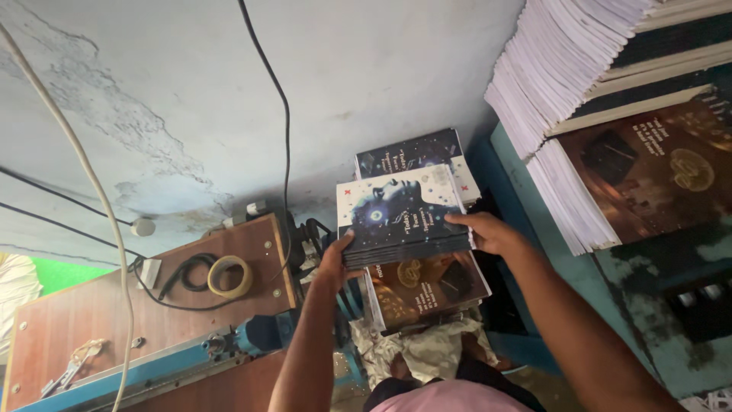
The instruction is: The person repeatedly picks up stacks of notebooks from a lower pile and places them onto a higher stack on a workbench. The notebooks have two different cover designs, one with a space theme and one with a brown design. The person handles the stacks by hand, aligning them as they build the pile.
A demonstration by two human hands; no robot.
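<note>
Both my hands grip a thick bundle of dark-covered books (400, 217), held flat in the air in front of me. My left hand (334, 259) clamps the bundle's left edge. My right hand (488, 231) holds its right edge, fingers over the top cover. Beneath the bundle lies a brown-covered book (431, 286) on a low pile. Behind it rests another dark, starry-covered book (415, 152) against the wall.
A wooden machine top (114, 305) at the left carries a roll of tape (230, 275), a black cable and keys (72, 368). Tall stacks of books (610, 99) stand at the right on a teal surface. Crumpled cloth (427, 351) lies below. Cables hang down the wall.
</note>
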